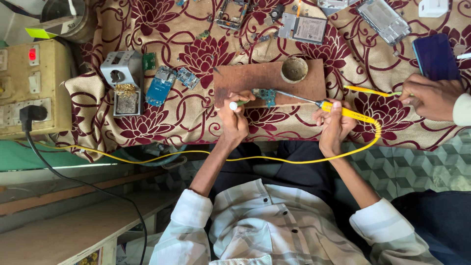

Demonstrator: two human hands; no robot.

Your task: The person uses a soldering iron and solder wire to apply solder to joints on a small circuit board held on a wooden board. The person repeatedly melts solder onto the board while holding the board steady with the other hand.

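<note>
My right hand [335,123] grips a yellow soldering iron [343,111]. Its thin metal tip reaches left to a small blue-green circuit board [265,95] at the front edge of a brown wooden block [255,78]. My left hand [233,118] rests against the block just left of the board and pinches a thin tool with a white end [234,105]. The iron's yellow cord [274,159] loops back under both my wrists.
A round tin [294,69] sits on the block. Blue circuit boards [160,86], a metal stand [123,81] and phone parts [383,18] lie on the floral cloth. Another person's hand [431,96] at right holds a yellow tool beside a dark phone [435,56]. A switch box [32,86] stands left.
</note>
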